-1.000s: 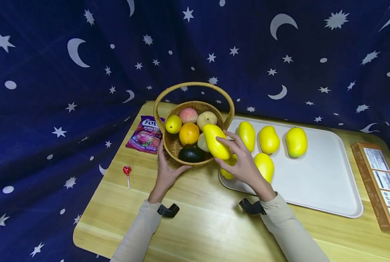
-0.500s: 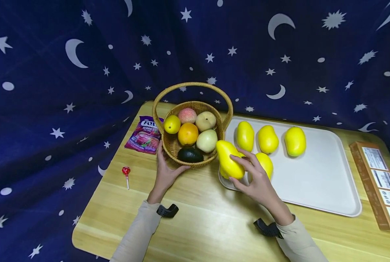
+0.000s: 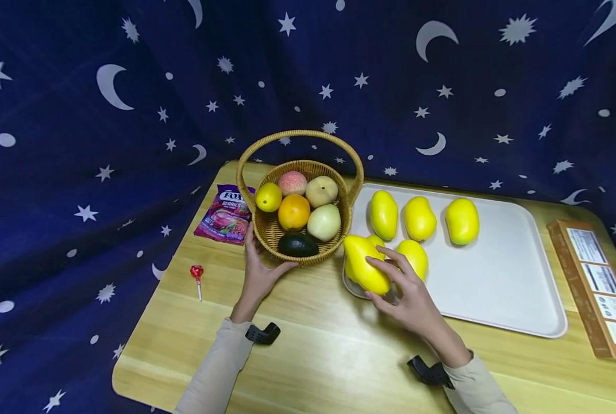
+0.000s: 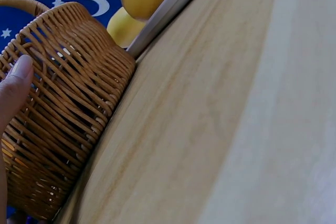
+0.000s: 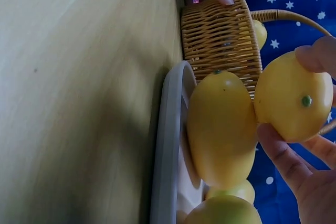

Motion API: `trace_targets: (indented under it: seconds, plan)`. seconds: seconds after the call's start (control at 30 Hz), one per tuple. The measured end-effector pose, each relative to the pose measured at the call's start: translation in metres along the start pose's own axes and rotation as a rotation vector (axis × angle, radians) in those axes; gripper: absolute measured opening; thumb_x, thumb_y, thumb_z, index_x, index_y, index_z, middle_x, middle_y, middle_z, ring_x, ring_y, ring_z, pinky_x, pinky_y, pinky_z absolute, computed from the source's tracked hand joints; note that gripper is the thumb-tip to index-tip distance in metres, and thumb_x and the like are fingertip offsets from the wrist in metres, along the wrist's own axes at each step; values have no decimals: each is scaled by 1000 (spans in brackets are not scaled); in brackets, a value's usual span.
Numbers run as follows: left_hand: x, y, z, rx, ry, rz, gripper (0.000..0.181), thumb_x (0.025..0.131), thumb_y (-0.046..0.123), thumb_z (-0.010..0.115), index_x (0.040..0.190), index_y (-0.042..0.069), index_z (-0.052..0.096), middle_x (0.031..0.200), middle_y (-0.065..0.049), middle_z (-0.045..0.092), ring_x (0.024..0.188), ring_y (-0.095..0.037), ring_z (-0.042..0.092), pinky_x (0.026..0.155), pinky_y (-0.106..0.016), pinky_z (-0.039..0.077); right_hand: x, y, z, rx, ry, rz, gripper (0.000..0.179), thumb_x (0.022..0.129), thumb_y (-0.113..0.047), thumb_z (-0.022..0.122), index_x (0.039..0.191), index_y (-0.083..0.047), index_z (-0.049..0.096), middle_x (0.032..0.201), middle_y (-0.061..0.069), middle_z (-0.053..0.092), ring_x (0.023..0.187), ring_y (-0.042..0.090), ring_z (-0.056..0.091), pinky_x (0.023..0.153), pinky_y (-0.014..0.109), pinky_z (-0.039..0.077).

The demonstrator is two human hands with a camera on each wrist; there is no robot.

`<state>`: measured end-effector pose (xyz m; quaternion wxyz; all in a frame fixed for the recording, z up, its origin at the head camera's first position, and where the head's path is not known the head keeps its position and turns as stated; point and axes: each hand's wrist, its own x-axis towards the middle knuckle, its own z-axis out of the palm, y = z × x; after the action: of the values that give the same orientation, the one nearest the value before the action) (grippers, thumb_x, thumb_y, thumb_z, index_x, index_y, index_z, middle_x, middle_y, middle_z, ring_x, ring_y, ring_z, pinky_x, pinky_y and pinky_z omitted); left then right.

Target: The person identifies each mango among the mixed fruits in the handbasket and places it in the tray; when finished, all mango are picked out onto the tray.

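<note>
In the head view my right hand [image 3: 408, 293] grips a yellow mango [image 3: 365, 265] between thumb and fingers, over the tray's near left corner. Directly beneath is another mango [image 5: 223, 129]; in the right wrist view the two look in contact. My left hand [image 3: 260, 276] holds the near left side of a wicker basket [image 3: 310, 261], its thumb [image 4: 20, 74] against the woven wall. Inside the basket lie an orange [image 3: 294, 212], a peach [image 3: 292, 183], a dark avocado [image 3: 297, 245], a yellow lemon-like fruit [image 3: 268, 197] and two pale round fruits.
A white tray [image 3: 499, 276] bears several more mangoes [image 3: 419, 218]. To its right lies a long brown box [image 3: 592, 287]. Left of the basket are a purple candy bag [image 3: 225, 215] and a red lollipop [image 3: 197, 273]. A starry cloth [image 3: 287, 75] hangs behind the table.
My right hand has moved the mango from over the basket's right rim down and right, over the tray's corner. The left hand stays on the basket.
</note>
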<state>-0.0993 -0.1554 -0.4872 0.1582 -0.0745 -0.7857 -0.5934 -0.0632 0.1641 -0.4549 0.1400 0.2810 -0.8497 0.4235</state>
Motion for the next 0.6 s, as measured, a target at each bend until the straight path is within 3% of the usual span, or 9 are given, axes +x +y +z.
trace_targets:
  seconds: [0.2,0.6]
  plan:
    - [0,0,1,-3,-3,-8,123,67,-3,87,155,-1,1,157,-29,11,139,-46,27,108,-58,31,-2,2,-1,-2,31,-57,63,72,-12,81,132,-11,61,142,19,48,116,19,56,105,11,34]
    - [1,-5,1,-2,0,3,123,67,1,88,154,-2,1,158,-26,10,142,-44,24,111,-58,27,-6,1,-6,10,24,-20,67,67,-3,83,130,-7,62,141,22,48,117,22,56,105,11,35]
